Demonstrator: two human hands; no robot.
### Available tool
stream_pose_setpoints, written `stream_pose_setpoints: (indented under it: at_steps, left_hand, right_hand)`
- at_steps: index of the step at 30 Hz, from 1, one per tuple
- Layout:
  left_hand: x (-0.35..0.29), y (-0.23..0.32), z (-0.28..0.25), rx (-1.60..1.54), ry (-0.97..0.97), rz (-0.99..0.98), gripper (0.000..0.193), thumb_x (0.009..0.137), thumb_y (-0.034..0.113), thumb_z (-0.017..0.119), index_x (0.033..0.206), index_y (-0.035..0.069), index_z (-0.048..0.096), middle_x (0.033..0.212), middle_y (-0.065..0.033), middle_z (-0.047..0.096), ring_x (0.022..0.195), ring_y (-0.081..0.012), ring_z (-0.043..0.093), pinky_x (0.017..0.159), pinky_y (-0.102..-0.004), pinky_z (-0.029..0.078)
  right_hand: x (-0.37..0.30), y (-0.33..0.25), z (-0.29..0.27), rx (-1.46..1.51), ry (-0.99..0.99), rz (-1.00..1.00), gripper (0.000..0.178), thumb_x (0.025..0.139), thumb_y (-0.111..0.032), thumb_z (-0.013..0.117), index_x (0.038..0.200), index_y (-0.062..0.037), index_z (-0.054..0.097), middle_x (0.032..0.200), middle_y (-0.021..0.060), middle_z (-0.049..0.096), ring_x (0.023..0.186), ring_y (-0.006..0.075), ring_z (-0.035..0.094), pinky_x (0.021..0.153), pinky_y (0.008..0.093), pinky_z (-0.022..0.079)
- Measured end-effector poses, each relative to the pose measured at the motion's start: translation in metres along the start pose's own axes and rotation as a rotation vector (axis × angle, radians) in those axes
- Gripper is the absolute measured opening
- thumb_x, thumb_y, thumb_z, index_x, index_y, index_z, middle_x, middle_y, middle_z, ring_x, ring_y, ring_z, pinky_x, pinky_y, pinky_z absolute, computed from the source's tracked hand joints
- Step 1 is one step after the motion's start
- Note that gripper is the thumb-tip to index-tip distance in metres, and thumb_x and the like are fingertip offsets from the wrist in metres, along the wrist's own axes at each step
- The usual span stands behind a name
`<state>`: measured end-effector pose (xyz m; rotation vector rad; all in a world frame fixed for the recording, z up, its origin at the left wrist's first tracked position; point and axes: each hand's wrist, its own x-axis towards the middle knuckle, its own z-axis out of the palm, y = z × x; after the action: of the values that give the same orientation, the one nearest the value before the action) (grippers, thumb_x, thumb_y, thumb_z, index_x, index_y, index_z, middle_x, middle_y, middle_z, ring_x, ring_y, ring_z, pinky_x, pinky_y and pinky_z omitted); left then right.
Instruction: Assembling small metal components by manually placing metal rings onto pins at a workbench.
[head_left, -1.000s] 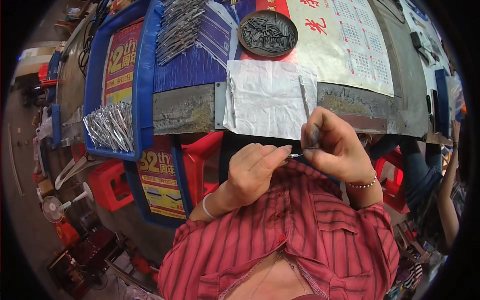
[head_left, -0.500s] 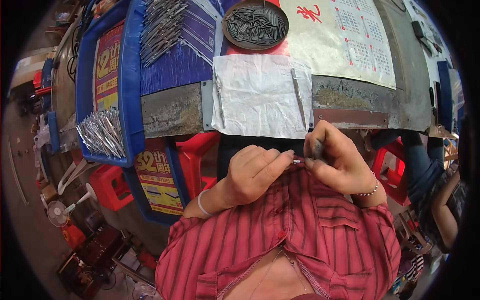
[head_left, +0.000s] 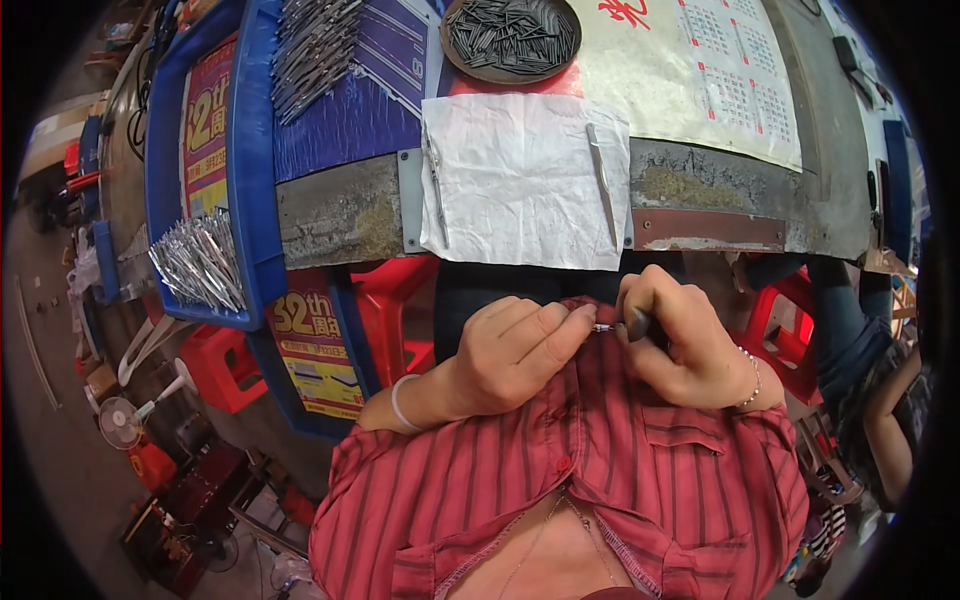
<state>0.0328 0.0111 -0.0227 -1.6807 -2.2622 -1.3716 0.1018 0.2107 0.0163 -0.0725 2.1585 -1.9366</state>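
Observation:
Just above my shirt front, both hands meet at a small, thin, shiny metal piece point(head_left: 603, 327). My left hand point(head_left: 520, 352) is closed, thumb and fingertips pinching its left end. The fingers of my right hand point(head_left: 685, 345) are curled round its other end, and the fingertips look darkened. Most of the piece is hidden by my fingers, so its kind does not show. Beyond my hands, a white cloth point(head_left: 520, 180) lies over the bench edge. Metal tweezers point(head_left: 603, 185) rest along its right side, and a slim silver tool point(head_left: 437, 195) along its left.
A round bowl point(head_left: 500, 77) of dark, short metal pins stands behind the cloth. At left, a blue tray point(head_left: 252, 160) holds a heap of thin silver tools point(head_left: 203, 262); more metal tools point(head_left: 318, 55) are piled beside it. Red stools point(head_left: 222, 368) stand below, and another person's arm point(head_left: 890, 420) shows at right.
My hands sit slightly lower and further right in the picture, while the bench has shifted a little upward. Both hands still pinch the metal piece.

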Motion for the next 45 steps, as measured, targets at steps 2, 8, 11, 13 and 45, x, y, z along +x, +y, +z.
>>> stream_pose_setpoints:
  at_steps: [2, 8, 11, 13, 45]
  left_hand:
    - [0.002, 0.001, -0.002, 0.133, 0.004, 0.067, 0.033, 0.069, 0.003, 0.064, 0.101, -0.001, 0.058, 0.08, -0.009, 0.057, 0.057, -0.0196, 0.052, 0.049, -0.029, 0.042]
    - [-0.009, -0.008, 0.007, -0.228, -0.031, -0.143, 0.024, 0.073, 0.0, 0.064, 0.097, -0.001, 0.058, 0.077, -0.0096, 0.057, 0.059, -0.0209, 0.056, 0.05, -0.029, 0.044]
    - [-0.001, -0.005, 0.001, -0.462, 0.006, -0.42, 0.016, 0.079, 0.0, 0.062, 0.095, 0.001, 0.058, 0.074, -0.0095, 0.057, 0.059, -0.0188, 0.057, 0.051, -0.0281, 0.044]
    - [0.005, 0.0, -0.006, -0.634, -0.042, -0.64, 0.012, 0.082, 0.003, 0.061, 0.094, 0.002, 0.058, 0.071, -0.0037, 0.057, 0.058, -0.0072, 0.052, 0.05, -0.0222, 0.041]
    - [0.011, 0.004, 0.006, -0.682, 0.107, -0.469, 0.012, 0.086, 0.005, 0.057, 0.095, -0.001, 0.051, 0.072, -0.0068, 0.054, 0.055, -0.01, 0.05, 0.05, -0.0226, 0.039]
  right_hand:
    - [0.003, 0.001, -0.002, 0.01, -0.038, 0.014, 0.016, 0.074, 0.007, 0.049, 0.085, -0.0005, 0.041, 0.067, 0.0092, 0.044, 0.058, 0.0173, 0.044, 0.054, 0.0289, 0.037]
    - [0.008, 0.009, -0.004, 0.43, -0.065, 0.293, 0.017, 0.08, 0.002, 0.054, 0.085, -0.0042, 0.039, 0.075, 0.0021, 0.045, 0.065, 0.0089, 0.043, 0.059, 0.0235, 0.038]
    - [0.011, 0.01, -0.002, 0.631, -0.026, 0.393, 0.023, 0.081, 0.002, 0.058, 0.088, -0.0064, 0.038, 0.079, 0.0023, 0.045, 0.07, 0.0078, 0.045, 0.062, 0.0199, 0.038]
    - [0.011, 0.014, 0.003, 0.522, 0.063, 0.183, 0.018, 0.083, 0.003, 0.054, 0.093, -0.0034, 0.041, 0.079, -0.0003, 0.045, 0.067, 0.0038, 0.047, 0.058, 0.0183, 0.042]
    - [0.014, 0.024, 0.023, 0.725, 0.272, -0.082, 0.012, 0.087, -0.007, 0.058, 0.086, -0.0012, 0.048, 0.076, 0.0066, 0.052, 0.062, 0.0082, 0.046, 0.053, 0.021, 0.038]
